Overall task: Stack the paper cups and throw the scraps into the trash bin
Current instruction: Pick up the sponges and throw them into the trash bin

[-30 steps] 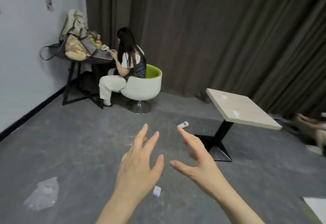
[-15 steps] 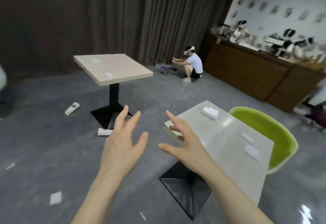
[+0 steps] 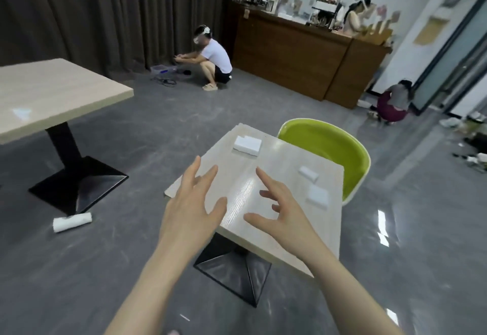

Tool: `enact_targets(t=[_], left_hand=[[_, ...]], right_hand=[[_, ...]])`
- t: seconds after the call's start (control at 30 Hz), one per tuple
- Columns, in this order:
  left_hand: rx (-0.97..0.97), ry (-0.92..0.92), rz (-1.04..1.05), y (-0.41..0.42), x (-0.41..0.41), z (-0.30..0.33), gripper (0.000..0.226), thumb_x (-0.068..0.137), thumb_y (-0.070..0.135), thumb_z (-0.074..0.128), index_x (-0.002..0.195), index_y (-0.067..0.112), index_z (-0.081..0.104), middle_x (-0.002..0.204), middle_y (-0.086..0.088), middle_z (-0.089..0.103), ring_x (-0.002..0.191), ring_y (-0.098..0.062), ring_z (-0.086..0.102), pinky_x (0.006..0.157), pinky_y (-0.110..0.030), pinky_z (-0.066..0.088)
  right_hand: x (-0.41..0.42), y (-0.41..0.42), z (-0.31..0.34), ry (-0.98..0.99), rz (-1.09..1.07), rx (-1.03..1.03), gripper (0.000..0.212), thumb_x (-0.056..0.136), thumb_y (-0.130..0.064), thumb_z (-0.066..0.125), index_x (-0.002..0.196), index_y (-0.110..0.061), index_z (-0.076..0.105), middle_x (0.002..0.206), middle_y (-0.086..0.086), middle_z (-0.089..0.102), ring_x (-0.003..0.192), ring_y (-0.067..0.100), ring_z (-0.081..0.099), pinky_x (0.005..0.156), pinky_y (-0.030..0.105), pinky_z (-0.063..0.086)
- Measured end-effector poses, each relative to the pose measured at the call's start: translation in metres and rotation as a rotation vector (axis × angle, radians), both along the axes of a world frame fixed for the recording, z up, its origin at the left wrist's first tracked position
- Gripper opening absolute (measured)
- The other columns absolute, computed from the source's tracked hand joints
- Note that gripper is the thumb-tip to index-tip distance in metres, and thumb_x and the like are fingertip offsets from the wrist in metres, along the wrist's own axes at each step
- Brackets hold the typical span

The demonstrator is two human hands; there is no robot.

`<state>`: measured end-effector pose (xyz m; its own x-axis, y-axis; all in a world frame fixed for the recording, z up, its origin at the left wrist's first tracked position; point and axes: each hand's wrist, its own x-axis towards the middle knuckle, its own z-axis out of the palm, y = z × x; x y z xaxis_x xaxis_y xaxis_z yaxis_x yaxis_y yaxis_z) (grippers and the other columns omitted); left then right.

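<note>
Head view: both hands spread, holding nothing; scraps (image 3: pixel 317 194) on the counter (image 3: pixel 276 232) lie nearer the right hand (image 3: pixel 286 210) than the left hand (image 3: pixel 191 210).

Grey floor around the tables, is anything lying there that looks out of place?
Yes. A white paper cup lies tipped on its side on the grey floor, beside the black base of the left wooden table. Far right, more litter is scattered on the floor. Both hands are open and empty.
</note>
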<state>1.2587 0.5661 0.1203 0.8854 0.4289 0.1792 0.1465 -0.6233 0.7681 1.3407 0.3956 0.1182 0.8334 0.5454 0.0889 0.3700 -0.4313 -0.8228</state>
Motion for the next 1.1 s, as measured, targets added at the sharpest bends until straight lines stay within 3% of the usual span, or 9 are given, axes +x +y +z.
enact_targets(t=[0.1, 0.27, 0.43, 0.77, 0.87, 1.0, 1.1], left_hand=[[0.023, 0.029, -0.081, 0.007, 0.053, -0.005, 0.058, 0.092, 0.037, 0.053, 0.145, 0.036, 0.029, 0.155, 0.024, -0.002, 0.134, -0.007, 0.034, 0.105, -0.037, 0.032], [0.03, 0.057, -0.201, 0.026, 0.126, -0.01, 0.058, 0.092, 0.038, 0.051, 0.145, 0.036, 0.027, 0.156, 0.022, -0.003, 0.138, -0.005, 0.026, 0.104, -0.039, 0.036], [0.067, 0.099, -0.287, 0.037, 0.182, -0.022, 0.059, 0.093, 0.039, 0.049, 0.146, 0.036, 0.026, 0.157, 0.02, -0.003, 0.129, -0.01, 0.041, 0.099, -0.035, 0.037], [0.043, 0.193, -0.362, 0.007, 0.259, -0.053, 0.06, 0.094, 0.04, 0.047, 0.147, 0.037, 0.021, 0.157, 0.018, -0.004, 0.133, -0.012, 0.038, 0.099, -0.033, 0.037], [0.036, 0.218, -0.356, -0.004, 0.275, -0.066, 0.059, 0.094, 0.04, 0.048, 0.147, 0.037, 0.021, 0.156, 0.019, -0.004, 0.129, -0.011, 0.042, 0.097, -0.031, 0.037], [0.007, 0.25, -0.312, -0.018, 0.292, -0.086, 0.059, 0.094, 0.039, 0.049, 0.147, 0.036, 0.023, 0.156, 0.02, -0.004, 0.129, -0.01, 0.042, 0.099, -0.034, 0.038], [0.026, 0.267, -0.32, -0.027, 0.304, -0.103, 0.059, 0.094, 0.038, 0.049, 0.147, 0.036, 0.023, 0.157, 0.019, -0.004, 0.129, -0.01, 0.042, 0.099, -0.034, 0.039]], right_hand=[[0.037, 0.001, -0.008, 0.016, -0.104, -0.028, 0.08, 0.082, -0.032, 0.073, 0.142, -0.053, 0.025, 0.134, -0.026, 0.037, 0.116, -0.017, 0.039, 0.083, -0.005, 0.032], [0.094, 0.01, -0.017, 0.046, -0.229, -0.037, 0.08, 0.082, -0.03, 0.074, 0.138, -0.057, 0.024, 0.13, -0.028, 0.037, 0.113, -0.019, 0.039, 0.08, -0.005, 0.034], [0.131, 0.016, -0.032, 0.077, -0.321, -0.035, 0.08, 0.082, -0.032, 0.073, 0.137, -0.06, 0.023, 0.134, -0.032, 0.035, 0.118, -0.013, 0.042, 0.08, -0.003, 0.037], [0.197, -0.02, -0.065, 0.129, -0.38, -0.119, 0.082, 0.082, -0.033, 0.073, 0.139, -0.059, 0.02, 0.139, -0.027, 0.034, 0.12, -0.009, 0.042, 0.08, 0.002, 0.038], [0.218, -0.039, -0.076, 0.161, -0.372, -0.113, 0.082, 0.082, -0.03, 0.074, 0.14, -0.057, 0.022, 0.139, -0.025, 0.035, 0.122, -0.007, 0.042, 0.086, 0.006, 0.038], [0.247, -0.067, -0.1, 0.2, -0.365, -0.135, 0.082, 0.081, -0.028, 0.075, 0.14, -0.055, 0.025, 0.14, -0.02, 0.037, 0.124, -0.002, 0.041, 0.102, 0.021, 0.04], [0.264, -0.092, -0.12, 0.234, -0.376, -0.159, 0.081, 0.081, -0.029, 0.075, 0.14, -0.053, 0.025, 0.144, -0.018, 0.036, 0.127, -0.001, 0.038, 0.099, 0.014, 0.036]])
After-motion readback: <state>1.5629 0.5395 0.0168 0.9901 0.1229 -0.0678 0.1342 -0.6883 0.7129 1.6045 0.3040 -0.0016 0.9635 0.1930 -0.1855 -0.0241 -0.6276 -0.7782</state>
